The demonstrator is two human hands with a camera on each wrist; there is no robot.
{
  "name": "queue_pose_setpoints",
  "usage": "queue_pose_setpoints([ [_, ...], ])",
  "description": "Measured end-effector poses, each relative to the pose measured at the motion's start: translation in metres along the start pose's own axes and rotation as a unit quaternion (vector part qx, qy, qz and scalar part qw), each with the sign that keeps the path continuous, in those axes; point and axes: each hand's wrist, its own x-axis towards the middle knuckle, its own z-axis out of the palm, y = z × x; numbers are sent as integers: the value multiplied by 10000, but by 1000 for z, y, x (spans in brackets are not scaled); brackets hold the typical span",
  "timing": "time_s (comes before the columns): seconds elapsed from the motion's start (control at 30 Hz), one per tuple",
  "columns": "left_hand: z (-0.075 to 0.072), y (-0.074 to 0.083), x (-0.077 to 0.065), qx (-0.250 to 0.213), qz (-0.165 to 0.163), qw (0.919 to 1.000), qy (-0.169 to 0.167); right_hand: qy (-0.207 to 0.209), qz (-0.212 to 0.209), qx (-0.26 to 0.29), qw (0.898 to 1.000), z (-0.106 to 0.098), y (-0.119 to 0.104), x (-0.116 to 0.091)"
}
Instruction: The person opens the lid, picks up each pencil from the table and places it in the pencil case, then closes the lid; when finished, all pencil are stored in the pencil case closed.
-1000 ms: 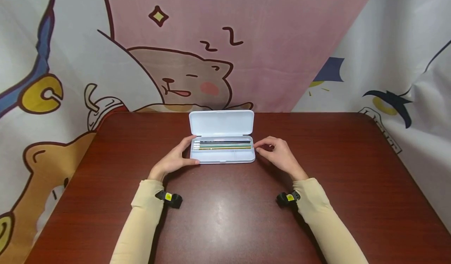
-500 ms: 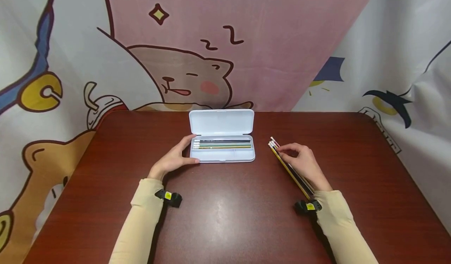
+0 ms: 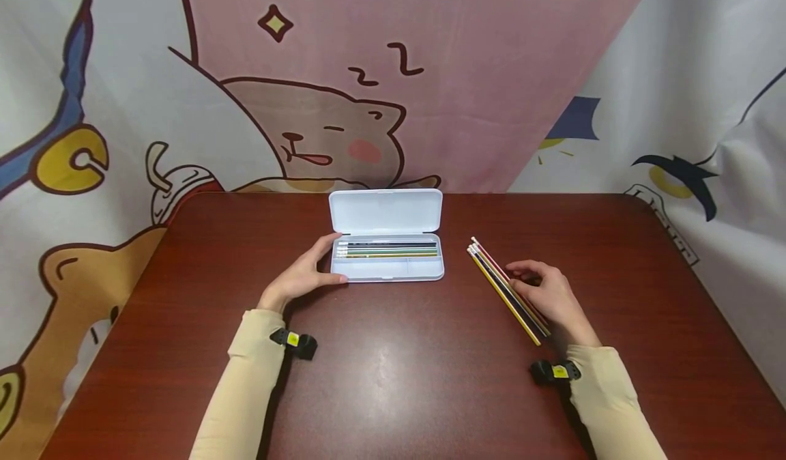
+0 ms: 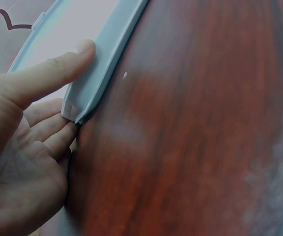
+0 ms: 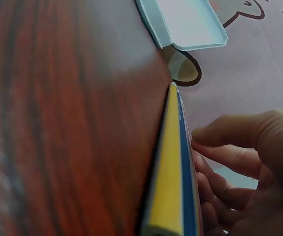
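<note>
A pale blue-white pencil case point(image 3: 368, 271) lies with its lid raised near the table's far edge. Several pencils point(image 3: 393, 250) fill its rear compartment; the front compartments hold nothing visible. My left hand point(image 3: 299, 282) grips the case's left end, thumb at the front rim and fingers at the back corner. To the right of the case, several more pencils point(image 3: 505, 293), yellow, dark and red among them, lie slanted on the table, eraser ends away from me. Beside their right side is my right hand point(image 3: 548, 295), fingers loosely bent, the thumb tip at the outermost pencil; it holds none visibly.
The dark red-brown wooden table point(image 3: 393, 378) stretches around the case and pencils. Behind it hangs a cartoon-printed cloth point(image 3: 491, 91), reaching down to the table's back edge. A black strap-on camera point(image 3: 301, 345) sits at my left wrist, another point(image 3: 549, 372) at my right.
My right hand has moved from the case's right end to the loose pencils, then along their right side toward me. The left hand keeps its hold on the case; the pencils lie still.
</note>
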Motion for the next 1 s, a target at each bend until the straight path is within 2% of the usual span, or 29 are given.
queue_pose_setpoints([
  [0.27, 1, -1, 0, 4, -6, 10000, 1, 132, -11, -56, 9999, 4, 3, 0],
  [0.83, 0, 1, 2, -70, 128, 9999, 45, -40, 350, -416, 9985, 6, 0, 9],
  [0.93, 1, 5, 0, -129, 133, 9998, 37, -56, 413, -477, 9980, 7, -1, 10],
  [1.0, 0, 14, -4, -183, 130, 9997, 17, -72, 452, -504, 9977, 8, -3, 11],
])
